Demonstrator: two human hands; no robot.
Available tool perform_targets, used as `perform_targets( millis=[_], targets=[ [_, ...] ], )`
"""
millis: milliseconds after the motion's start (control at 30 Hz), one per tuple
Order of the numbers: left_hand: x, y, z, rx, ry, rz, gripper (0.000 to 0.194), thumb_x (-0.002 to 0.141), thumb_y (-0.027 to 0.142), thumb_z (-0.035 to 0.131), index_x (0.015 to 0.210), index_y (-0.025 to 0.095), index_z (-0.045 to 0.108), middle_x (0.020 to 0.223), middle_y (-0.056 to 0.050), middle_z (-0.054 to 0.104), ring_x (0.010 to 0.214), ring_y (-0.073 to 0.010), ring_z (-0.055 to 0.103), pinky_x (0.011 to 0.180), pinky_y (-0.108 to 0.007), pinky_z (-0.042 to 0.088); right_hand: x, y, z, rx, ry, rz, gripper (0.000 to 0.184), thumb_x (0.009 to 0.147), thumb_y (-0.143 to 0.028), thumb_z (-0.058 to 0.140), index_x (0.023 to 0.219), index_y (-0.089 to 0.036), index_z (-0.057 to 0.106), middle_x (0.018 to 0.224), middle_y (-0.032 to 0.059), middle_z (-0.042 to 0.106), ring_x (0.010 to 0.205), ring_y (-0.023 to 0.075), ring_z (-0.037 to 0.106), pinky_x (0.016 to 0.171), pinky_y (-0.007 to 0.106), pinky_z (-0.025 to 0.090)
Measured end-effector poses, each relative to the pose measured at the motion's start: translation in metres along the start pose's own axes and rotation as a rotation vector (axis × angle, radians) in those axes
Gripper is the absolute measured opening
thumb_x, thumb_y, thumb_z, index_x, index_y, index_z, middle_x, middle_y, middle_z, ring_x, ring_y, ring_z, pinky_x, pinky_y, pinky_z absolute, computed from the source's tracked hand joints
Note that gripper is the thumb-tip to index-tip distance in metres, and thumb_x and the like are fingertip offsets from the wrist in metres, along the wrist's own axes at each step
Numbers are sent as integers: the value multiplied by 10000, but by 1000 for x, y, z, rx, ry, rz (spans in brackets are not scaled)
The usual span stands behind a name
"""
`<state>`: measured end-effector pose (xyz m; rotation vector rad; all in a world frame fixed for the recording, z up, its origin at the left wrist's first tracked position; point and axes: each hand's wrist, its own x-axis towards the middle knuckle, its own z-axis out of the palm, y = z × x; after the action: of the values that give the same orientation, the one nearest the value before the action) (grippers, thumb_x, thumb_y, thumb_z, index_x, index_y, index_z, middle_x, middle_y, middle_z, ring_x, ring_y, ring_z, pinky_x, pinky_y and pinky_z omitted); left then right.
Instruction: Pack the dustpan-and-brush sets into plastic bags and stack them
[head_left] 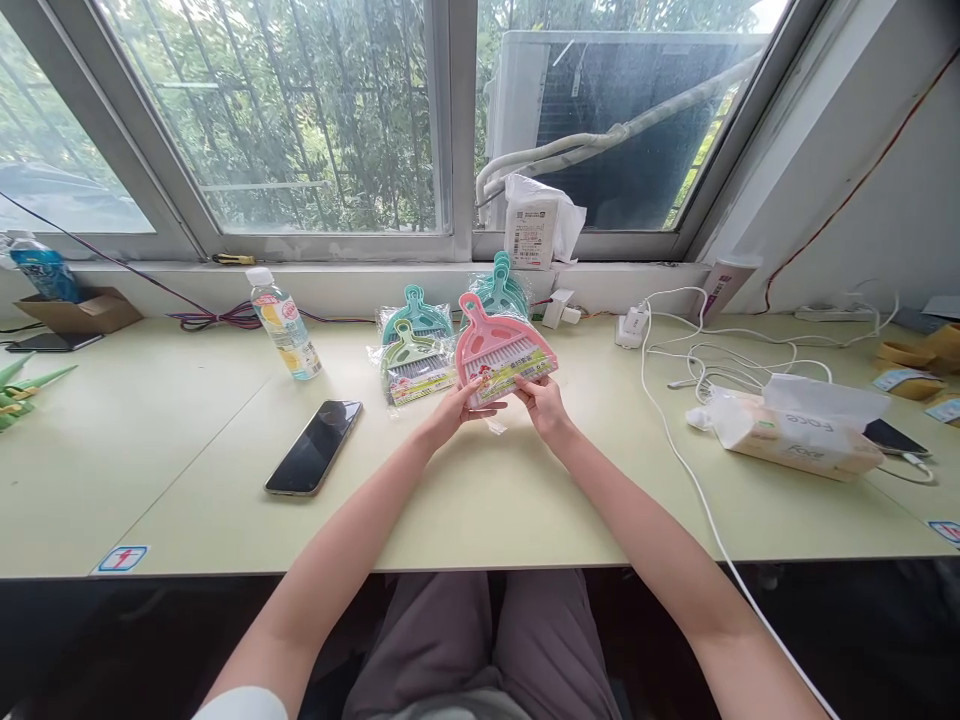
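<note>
Between my two hands is a pink dustpan and brush set (501,345), wrapped in clear plastic with a printed label along its lower edge. My left hand (456,408) grips the lower left corner, thumb on the front and fingers beneath. At the lower right corner, my right hand (544,402) pinches the edge. Just left of it lies a wrapped green dustpan set (410,358), with a teal dustpan set (415,310) behind. Several more teal dustpans (502,285) are stacked beyond the pink one, partly hidden by it.
A phone (313,447) and a drink bottle (283,325) stand to the left. To the right are a tissue pack (799,425), tangled white cables (720,360) and a plug adapter (631,325). A white box (531,232) rests on the sill. The table's front edge (495,571) runs near my lap.
</note>
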<state>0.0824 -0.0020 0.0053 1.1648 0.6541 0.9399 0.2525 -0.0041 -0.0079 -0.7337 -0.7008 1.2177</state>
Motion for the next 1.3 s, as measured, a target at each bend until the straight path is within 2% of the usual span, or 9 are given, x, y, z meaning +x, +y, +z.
perform_targets(
  millis=[67,167,233,400,533,700,800,1067,1300],
  targets=[
    [2,-2,0,-5,-13,-32,542,842,479,583,1312,222,506,1290,-119,615,1037,-291,671,943,-484,502,2,-2,-2,2,3,-2,303,635,-139,772,908,-196,652,996,26,722,1044,190,654,927,321,563],
    [8,-3,-2,-38,131,18,511,850,445,565,1307,227,496,1330,-102,588,1162,-278,604,958,-460,503,5,-2,-4,-2,17,1,287,634,-129,766,893,-191,656,1013,24,719,1036,190,658,920,317,569],
    [11,-2,-5,-50,186,62,487,840,412,573,1281,217,510,1330,-94,589,1198,-264,577,969,-432,501,6,-1,-4,-2,13,6,288,629,-128,771,886,-188,657,1009,24,720,1028,193,661,910,318,576],
    [8,0,-9,-4,205,24,488,745,316,653,1200,175,545,1229,-103,646,1085,-246,630,870,-357,543,6,2,-6,-43,-34,25,307,622,-161,795,892,-194,653,1029,31,722,1067,221,650,938,352,569],
    [4,-1,-9,35,160,12,500,746,310,646,1215,177,537,1230,-103,642,1014,-229,651,797,-323,553,6,2,-8,-64,-42,25,317,626,-176,795,910,-196,654,1047,35,721,1089,239,643,962,375,558],
    [0,2,-2,44,18,100,551,800,391,640,1287,185,486,1246,-130,625,933,-232,688,817,-356,545,7,1,-8,-52,-46,9,330,626,-179,788,927,-199,652,1061,29,718,1104,235,638,964,362,558],
    [-1,2,-1,60,-14,119,556,807,406,642,1281,169,474,1223,-143,632,893,-236,702,804,-358,544,7,1,-7,-60,-52,15,334,628,-179,786,931,-198,647,1056,30,719,1106,236,638,967,362,556],
    [2,-4,-4,38,28,93,563,823,323,606,1326,193,388,1206,-134,639,808,-232,721,767,-382,563,8,3,-8,-73,-44,82,273,666,-150,742,917,-188,645,1016,30,731,1057,219,664,983,354,546],
    [-2,2,0,8,76,73,652,825,283,598,1391,252,275,1265,-123,599,744,-211,718,717,-412,598,7,2,-8,-92,-73,98,271,682,-150,734,937,-188,648,1056,38,724,1087,213,652,999,340,533]
  ],
)
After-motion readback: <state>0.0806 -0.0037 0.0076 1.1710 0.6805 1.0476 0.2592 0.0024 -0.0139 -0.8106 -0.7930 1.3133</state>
